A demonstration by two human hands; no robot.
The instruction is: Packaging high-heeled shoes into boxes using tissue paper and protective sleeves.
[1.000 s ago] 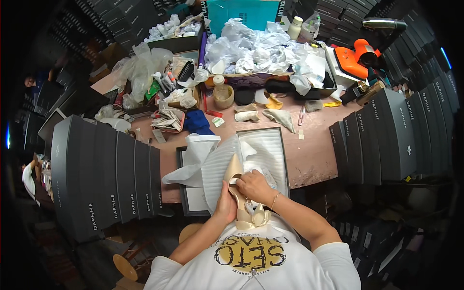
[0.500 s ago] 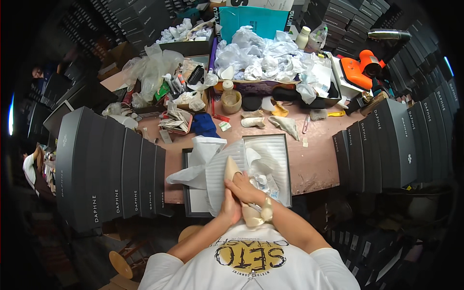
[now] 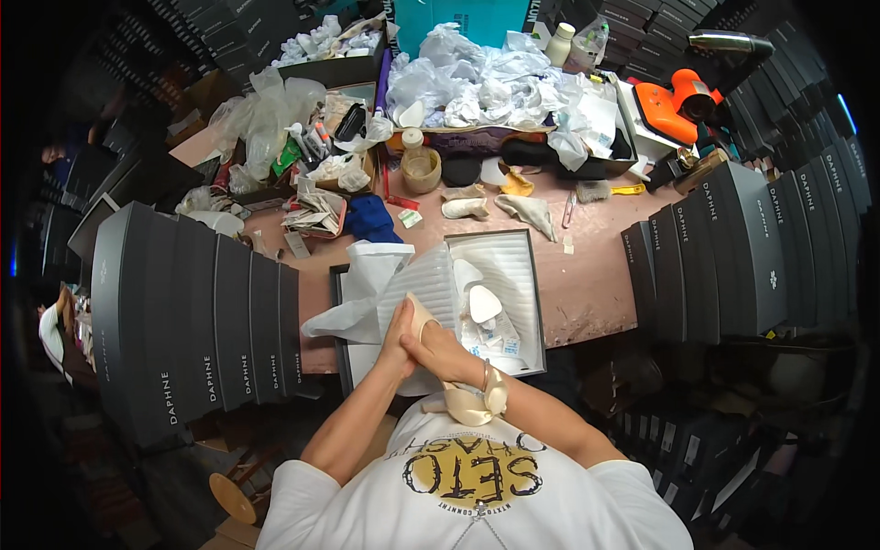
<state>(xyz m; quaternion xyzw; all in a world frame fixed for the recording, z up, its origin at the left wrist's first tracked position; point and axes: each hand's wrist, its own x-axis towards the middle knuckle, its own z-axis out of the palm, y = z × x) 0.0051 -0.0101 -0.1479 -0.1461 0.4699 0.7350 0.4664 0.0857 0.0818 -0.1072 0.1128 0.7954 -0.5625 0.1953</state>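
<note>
A beige pointed-toe shoe is clasped between my two hands, toe pointing away from me. My left hand presses along its left side. Across it from the right lies my right hand, fingers closed around the shoe and covering its middle. A glossy beige part shows beneath my right wrist; whether it belongs to the same shoe, I cannot tell. Under and beyond the hands is an open dark-edged shoe box, with ribbed white foam sheet, white tissue paper, a white rounded piece and small printed packets.
Dark shoe boxes stand stacked at left and right. Along the back are a bin of crumpled white paper, a jar, cloth scraps, a yellow-handled brush and an orange tool.
My hands and the shoe have drawn closer to me, the left hand now flat along its side. The white rounded piece in the box has come into sight. The whole view has shifted slightly.
</note>
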